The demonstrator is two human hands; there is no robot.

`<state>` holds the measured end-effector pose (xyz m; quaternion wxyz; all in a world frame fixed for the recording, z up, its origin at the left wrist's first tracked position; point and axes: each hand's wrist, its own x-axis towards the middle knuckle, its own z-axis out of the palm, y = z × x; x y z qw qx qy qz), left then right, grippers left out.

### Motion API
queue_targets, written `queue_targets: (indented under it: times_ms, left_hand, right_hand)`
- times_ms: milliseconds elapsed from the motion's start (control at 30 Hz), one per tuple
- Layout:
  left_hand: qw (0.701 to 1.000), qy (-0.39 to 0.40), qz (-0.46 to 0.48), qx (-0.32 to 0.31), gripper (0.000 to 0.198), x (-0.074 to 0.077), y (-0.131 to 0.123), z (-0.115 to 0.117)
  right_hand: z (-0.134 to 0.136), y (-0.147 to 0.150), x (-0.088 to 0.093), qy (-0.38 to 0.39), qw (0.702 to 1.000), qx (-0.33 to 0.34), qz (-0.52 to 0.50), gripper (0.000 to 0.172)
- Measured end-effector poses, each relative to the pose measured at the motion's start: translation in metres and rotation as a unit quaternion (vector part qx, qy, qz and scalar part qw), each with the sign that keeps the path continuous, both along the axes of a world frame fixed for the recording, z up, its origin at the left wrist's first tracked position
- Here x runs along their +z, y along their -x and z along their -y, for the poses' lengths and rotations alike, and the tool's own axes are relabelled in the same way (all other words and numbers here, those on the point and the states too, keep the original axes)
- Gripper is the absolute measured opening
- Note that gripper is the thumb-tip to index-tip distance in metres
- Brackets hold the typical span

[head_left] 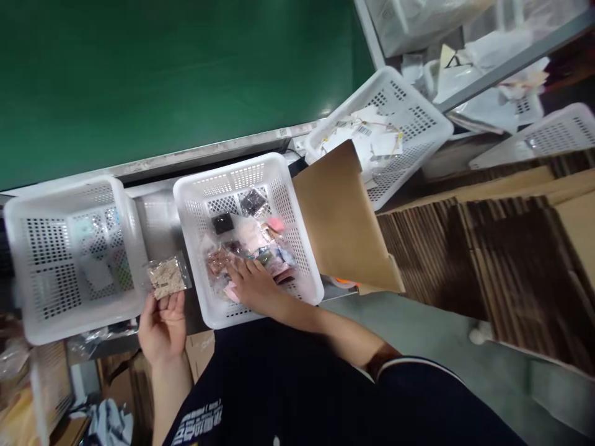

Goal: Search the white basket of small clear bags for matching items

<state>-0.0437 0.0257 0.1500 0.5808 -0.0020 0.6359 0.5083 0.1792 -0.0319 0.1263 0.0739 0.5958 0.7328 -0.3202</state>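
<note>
Your left hand [162, 328] holds the beige packet [166, 276] between white baskets [227, 171]; likely light, soft, slippery, best pinched by an edge; whether your right hand [255, 286], among bagged pieces [223, 223], grips any, I cannot tell.

The shirt [297, 396] is dark, probably navy, and fills the bottom middle of the frame. Its short right sleeve [427, 390], lower right, has thin pale piping [427, 361] at the edge. White lettering [198, 424] sits lower left, too blurred to read. The left hand [162, 328] and right hand [255, 286] are bare.
</note>
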Motion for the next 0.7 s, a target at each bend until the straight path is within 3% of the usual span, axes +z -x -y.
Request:
queue_targets:
  times_ms: [133, 267, 500, 700]
  left_hand:
    - [1.000, -0.007, 0.004, -0.011, 0.018, -0.004, 0.005, 0.001]
    - [1.000, -0.015, 0.008, -0.005, 0.016, -0.005, 0.007, 0.002]
    - [1.000, 0.018, 0.021, 0.010, 0.016, 0.009, -0.012, 0.008]
    - [0.998, 0.037, 0.050, 0.005, 0.010, 0.008, -0.019, 0.020]
  right_hand:
    - [0.011, -0.009, 0.013, 0.041, 0.998, -0.006, -0.041, 0.046]
    - [0.025, -0.020, 0.018, 0.100, 0.990, 0.012, -0.095, 0.051]
    - [0.047, -0.037, 0.008, 0.067, 0.971, -0.110, -0.201, 0.048]
    - [0.048, -0.046, 0.016, 0.096, 0.970, -0.084, -0.205, 0.054]
